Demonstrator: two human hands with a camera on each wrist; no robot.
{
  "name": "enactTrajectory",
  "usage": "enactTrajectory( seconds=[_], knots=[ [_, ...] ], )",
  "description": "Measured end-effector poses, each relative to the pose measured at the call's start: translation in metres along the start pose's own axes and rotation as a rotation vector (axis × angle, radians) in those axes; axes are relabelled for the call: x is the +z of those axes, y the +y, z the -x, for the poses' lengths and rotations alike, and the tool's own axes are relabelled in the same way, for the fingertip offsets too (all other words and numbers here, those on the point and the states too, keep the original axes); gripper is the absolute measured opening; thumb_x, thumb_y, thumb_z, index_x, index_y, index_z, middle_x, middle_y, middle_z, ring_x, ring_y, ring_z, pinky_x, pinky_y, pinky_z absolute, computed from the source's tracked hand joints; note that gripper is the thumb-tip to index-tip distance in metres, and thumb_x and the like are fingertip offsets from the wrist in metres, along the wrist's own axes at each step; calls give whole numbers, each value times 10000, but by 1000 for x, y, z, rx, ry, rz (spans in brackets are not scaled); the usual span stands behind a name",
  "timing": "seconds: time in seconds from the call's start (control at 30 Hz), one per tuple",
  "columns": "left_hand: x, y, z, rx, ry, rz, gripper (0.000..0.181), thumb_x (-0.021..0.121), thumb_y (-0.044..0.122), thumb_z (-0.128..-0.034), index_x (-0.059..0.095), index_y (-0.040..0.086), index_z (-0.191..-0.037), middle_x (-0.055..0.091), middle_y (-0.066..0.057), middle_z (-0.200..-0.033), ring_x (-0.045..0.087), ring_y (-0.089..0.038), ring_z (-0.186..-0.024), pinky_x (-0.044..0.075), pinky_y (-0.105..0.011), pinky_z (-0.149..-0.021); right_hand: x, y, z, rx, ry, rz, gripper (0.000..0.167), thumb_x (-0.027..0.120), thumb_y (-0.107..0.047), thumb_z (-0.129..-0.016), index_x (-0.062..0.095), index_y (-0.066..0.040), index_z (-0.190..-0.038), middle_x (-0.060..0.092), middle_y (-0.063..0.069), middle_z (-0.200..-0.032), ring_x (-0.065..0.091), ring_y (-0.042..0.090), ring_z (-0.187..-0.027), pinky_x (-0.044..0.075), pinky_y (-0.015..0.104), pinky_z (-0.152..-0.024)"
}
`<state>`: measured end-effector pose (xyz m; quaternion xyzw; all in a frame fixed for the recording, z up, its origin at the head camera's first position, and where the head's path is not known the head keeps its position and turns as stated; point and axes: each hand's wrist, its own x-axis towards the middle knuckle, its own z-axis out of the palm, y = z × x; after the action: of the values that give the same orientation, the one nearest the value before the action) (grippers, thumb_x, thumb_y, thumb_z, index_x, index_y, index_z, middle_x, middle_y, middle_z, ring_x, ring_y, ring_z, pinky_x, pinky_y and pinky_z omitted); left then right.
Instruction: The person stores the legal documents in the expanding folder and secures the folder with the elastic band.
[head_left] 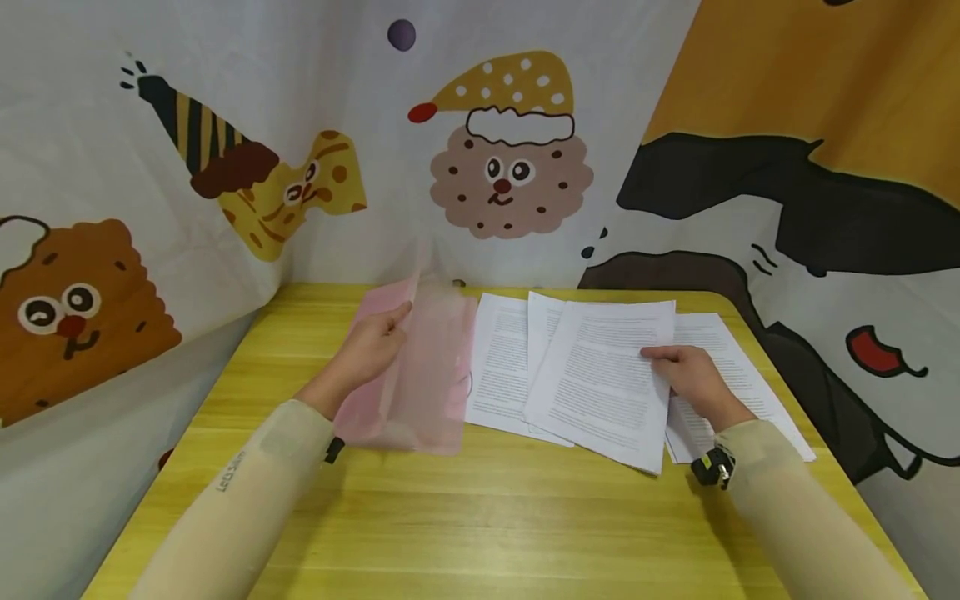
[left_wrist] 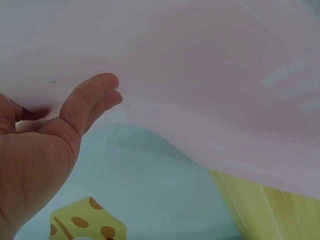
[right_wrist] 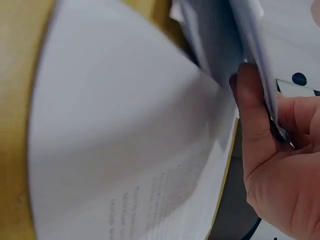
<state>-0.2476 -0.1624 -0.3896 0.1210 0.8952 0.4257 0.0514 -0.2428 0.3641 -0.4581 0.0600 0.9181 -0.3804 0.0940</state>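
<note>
In the head view a pink translucent folder (head_left: pixel 435 375) stands partly spread at the left of the papers. My left hand (head_left: pixel 375 343) pinches its raised cover near the top; the left wrist view shows the thumb side of that hand (left_wrist: pixel 50 145) against the pink sheet (left_wrist: pixel 200 75). My right hand (head_left: pixel 693 379) grips the right edge of a printed sheet (head_left: pixel 600 383), held over other pages. From the right wrist, fingers and thumb of the hand (right_wrist: pixel 280 160) close on paper (right_wrist: pixel 257 55), above another printed page (right_wrist: pixel 120 125).
More printed pages lie beneath and beside the held one, at the left (head_left: pixel 498 367) and at the right (head_left: pixel 712 333). They rest on a yellow wooden table (head_left: pixel 480 517). Behind it hangs a cloth (head_left: pixel 337 67) with cartoon pictures.
</note>
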Motion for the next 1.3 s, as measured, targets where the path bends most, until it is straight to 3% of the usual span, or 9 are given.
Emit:
enactTrajectory(
  seconds=[0.13, 0.27, 0.43, 0.6, 0.67, 0.77, 1.03, 1.17, 1.3],
  knots=[
    [-4, -1, 0, 5, -11, 12, 571, 400, 128, -1096, 338, 31, -1654, 621, -293, -1404, 233, -102, -491, 296, -254, -465, -2, -6, 0, 16, -37, -21, 573, 616, -261, -1080, 490, -62, -1602, 468, 273, -1632, 673, 199, -1000, 606, 278, -732],
    [-10, 1, 0, 18, -20, 12, 560, 414, 154, -1105, 358, 33, -1649, 350, -142, -1728, 387, -121, -533, 424, -281, -516, -5, -10, 2, 22, -44, -7, 596, 652, -211, -1052, 483, -68, -1606, 483, 301, -1605, 694, 174, -959, 613, 283, -724],
    [-17, 6, 3, 10, 4, -17, 542, 435, 191, -1111, 405, 80, -1641, 400, -89, -1716, 630, -267, -971, 600, -403, -835, -15, -22, 7, -8, -2, -70, 537, 632, -249, -1074, 536, -84, -1576, 503, 256, -1609, 684, 124, -974, 602, 248, -751],
    [-21, 8, 6, -3, 25, -25, 528, 444, 174, -1103, 446, 101, -1625, 503, -122, -1653, 503, -188, -664, 518, -314, -636, -18, -43, 9, -30, -44, -350, 608, 642, -247, -1080, 446, -82, -1631, 349, 199, -1726, 643, -20, -1008, 599, 206, -815],
    [-21, 9, 6, -2, 26, -7, 525, 452, 156, -1094, 461, 91, -1615, 509, -118, -1648, 265, -171, -534, 337, -296, -509, -14, -54, 8, -32, -81, -462, 630, 649, -218, -1078, 415, -67, -1643, 296, 190, -1749, 632, -43, -1044, 600, 196, -843],
    [-19, 10, 5, 10, 17, 6, 516, 463, 144, -1091, 477, 70, -1601, 471, -89, -1672, 287, -137, -527, 321, -259, -492, -5, -72, 6, -41, -136, -544, 634, 667, -183, -1065, 423, -61, -1637, 320, 184, -1731, 654, -26, -1072, 612, 207, -863],
    [-9, 11, 5, 22, 4, -24, 507, 479, 156, -1105, 474, 84, -1606, 699, -263, -1295, 328, -115, -535, 348, -255, -509, 28, -110, -2, -83, -263, -547, 570, 711, -119, -1024, 541, -45, -1563, 554, 149, -1551, 739, 84, -996, 638, 262, -834],
    [-6, 13, 4, 24, -14, -28, 511, 474, 176, -1113, 463, 81, -1615, 641, -249, -1452, 289, -133, -509, 346, -252, -494, 41, -119, -8, -98, -297, -511, 544, 702, -95, -1021, 565, -40, -1545, 507, 209, -1605, 730, 109, -992, 635, 269, -822],
    [-5, 15, 4, 35, -10, -40, 511, 461, 152, -1107, 462, 71, -1611, 678, -291, -1280, 284, -137, -501, 327, -243, -483, 50, -126, -12, -96, -320, -469, 530, 703, -102, -1019, 584, -55, -1534, 528, 213, -1592, 730, 127, -996, 636, 289, -816]
  ],
)
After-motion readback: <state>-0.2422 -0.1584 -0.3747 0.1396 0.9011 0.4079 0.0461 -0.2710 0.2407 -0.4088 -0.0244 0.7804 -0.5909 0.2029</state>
